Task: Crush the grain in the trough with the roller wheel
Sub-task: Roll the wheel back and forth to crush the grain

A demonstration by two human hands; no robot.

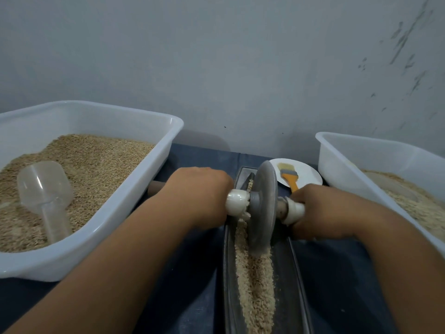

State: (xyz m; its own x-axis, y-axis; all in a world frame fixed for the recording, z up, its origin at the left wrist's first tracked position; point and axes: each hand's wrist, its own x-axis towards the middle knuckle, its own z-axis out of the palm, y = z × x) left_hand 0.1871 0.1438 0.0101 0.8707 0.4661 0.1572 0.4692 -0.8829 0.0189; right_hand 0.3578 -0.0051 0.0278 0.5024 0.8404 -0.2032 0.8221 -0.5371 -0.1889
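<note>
Left hand (199,194) and right hand (320,210) each grasp an end of the axle; the fingers curl under, hidden. The roller wheel (263,206) stands upright in the trough (292,273), on the grain (255,280). The trough's near end is cut off. At 9 o'clock, a bin (115,213) holds grain and a clear scoop (45,189); at 3 o'clock, another bin (356,165) holds paler meal. At 1 o'clock, a plate (310,175) carries a brush (289,175).

We see a desk (197,273) with dark blue cover. On it stand a white tub (101,227) at left, the long trough (292,273) in the middle, a white plate (310,175) behind it, and another tub (337,155) at right.
</note>
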